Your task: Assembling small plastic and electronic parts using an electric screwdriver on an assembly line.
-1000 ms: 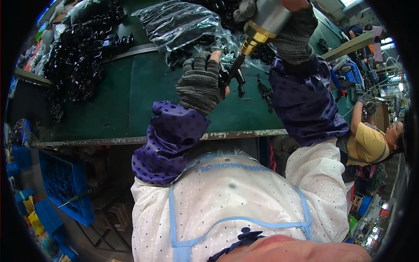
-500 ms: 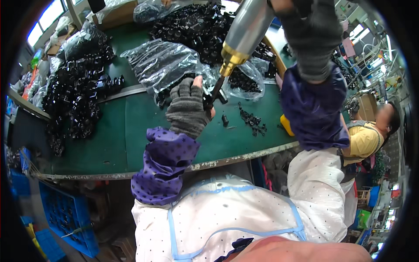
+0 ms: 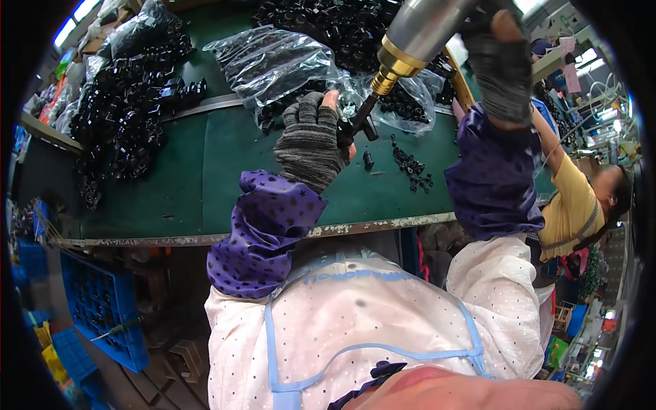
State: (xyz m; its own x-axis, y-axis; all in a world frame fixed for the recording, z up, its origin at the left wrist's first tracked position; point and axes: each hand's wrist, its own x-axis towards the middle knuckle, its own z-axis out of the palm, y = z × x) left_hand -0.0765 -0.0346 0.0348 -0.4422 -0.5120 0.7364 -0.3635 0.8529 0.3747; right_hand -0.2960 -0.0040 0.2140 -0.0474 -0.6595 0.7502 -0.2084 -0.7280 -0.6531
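Observation:
My left hand (image 3: 311,140), in a dark grey fingerless glove, is closed around a small black part (image 3: 349,132) above the green table; the fingers cover most of it. The right hand (image 3: 502,65), gloved alike, grips a silver power screwdriver (image 3: 427,31) with a brass collar (image 3: 395,66). Its dark bit (image 3: 366,111) slants down to the part in my left fingers; whether it sits in a screw is too small to tell. Just right of that hand, a small black cylindrical piece (image 3: 368,160) stands near a scatter of tiny black pieces (image 3: 412,169).
Clear plastic bags (image 3: 273,61) lie beyond my hands, before a heap of black parts (image 3: 321,27). Another black heap (image 3: 123,123) covers the table's left. Below the table edge (image 3: 171,240) stands a blue crate (image 3: 102,307). A co-worker in yellow (image 3: 577,198) is at the right.
The table and its things sit higher in the picture, as the view has shifted. Both hands keep their holds, the bit still at the part. The co-worker's arm now reaches up and forward.

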